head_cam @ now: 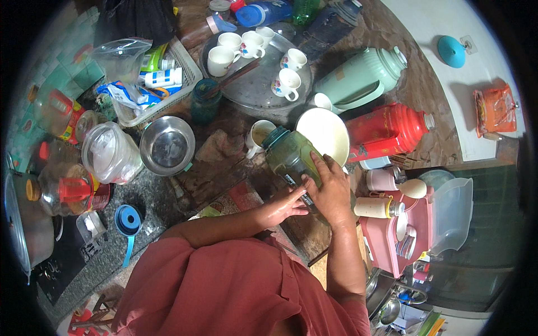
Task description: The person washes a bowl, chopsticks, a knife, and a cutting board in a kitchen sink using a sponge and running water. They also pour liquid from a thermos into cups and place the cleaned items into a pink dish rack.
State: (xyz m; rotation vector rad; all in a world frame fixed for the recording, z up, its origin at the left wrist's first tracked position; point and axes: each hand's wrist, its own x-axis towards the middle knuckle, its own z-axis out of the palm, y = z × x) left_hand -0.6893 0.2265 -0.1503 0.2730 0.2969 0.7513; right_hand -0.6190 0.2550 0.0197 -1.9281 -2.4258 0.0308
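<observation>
A large translucent green plastic jar (290, 155) leans in front of me, its teal-rimmed top pointing up and left. My right hand (332, 189) is spread over the jar's side and grips it, covering part of its lower body. Close by, my left hand (283, 210) is at the jar's near side, fingers extended by a dark printed label; whether it bears any weight is unclear. Behind the jar sits a white bowl (325, 134). A white mug (258, 136) stands by the jar's top.
Several cups stand on a round metal tray (248, 92). Green (361, 77) and red (384, 132) thermos flasks lie to the right. At left are a steel bowl (168, 145), a plastic tub (109, 153), a white basket (189, 71) and a blue strapped lid (128, 220). A pink container (378, 243) stands right.
</observation>
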